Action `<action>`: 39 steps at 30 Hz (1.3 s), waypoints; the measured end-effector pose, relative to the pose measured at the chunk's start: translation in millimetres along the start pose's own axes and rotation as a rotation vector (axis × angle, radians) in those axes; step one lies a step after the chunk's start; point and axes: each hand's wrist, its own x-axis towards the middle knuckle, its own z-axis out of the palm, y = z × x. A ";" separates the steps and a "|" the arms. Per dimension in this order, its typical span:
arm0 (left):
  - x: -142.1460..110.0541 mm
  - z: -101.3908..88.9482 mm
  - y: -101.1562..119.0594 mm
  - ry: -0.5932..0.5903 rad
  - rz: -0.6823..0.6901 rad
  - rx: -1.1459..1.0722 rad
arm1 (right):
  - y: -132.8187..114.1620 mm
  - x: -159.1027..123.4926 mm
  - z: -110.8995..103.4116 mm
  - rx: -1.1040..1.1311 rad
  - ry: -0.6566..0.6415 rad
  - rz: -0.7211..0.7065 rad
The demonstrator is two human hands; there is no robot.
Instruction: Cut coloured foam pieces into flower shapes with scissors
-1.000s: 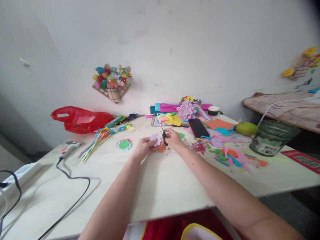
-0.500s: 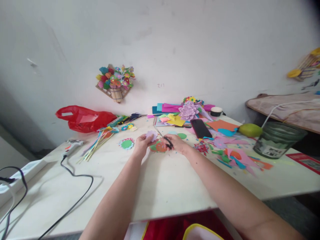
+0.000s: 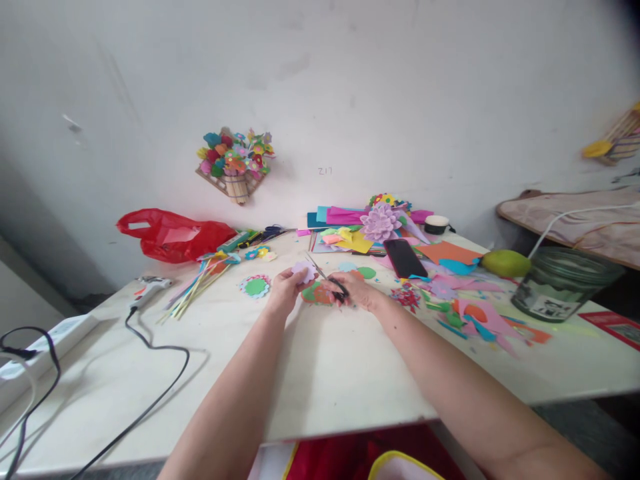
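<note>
Pinched in my left hand point(image 3: 285, 291) is a small lilac scalloped cut-out point(image 3: 303, 272), which looks like felt or foam sheet. My right hand point(image 3: 354, 291) grips scissors point(image 3: 340, 289) with black handles, their thin blades pointing up and left beside the cut-out. Whether the blades touch it I cannot tell. Under and between my hands lie green and orange cut-outs point(image 3: 315, 293), partly hidden. To the left rests a scalloped round piece with a green centre point(image 3: 256, 287). A green disc point(image 3: 367, 273) lies just beyond my right hand.
A glue gun point(image 3: 154, 287) and its cord lie left, near a power strip point(image 3: 47, 347) and a red plastic bag point(image 3: 175, 237). Right are a phone point(image 3: 405, 259), coloured scraps point(image 3: 480, 317) and a glass jar point(image 3: 560, 287). A lilac flower point(image 3: 381, 222) sits on stacked sheets at the back.
The view has shifted slightly. Both hands stay nearly in place, still holding the lilac cut-out and the scissors, whose blades look a little more parted from the cut-out's edge.
</note>
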 end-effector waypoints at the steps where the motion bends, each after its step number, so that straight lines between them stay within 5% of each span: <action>1: -0.1 0.2 0.1 -0.002 0.000 0.002 | -0.3 -0.4 0.2 0.000 -0.007 -0.003; 39: 0.8 2.4 -0.8 0.033 0.007 -0.030 | -0.2 0.8 5.9 -0.044 0.033 0.002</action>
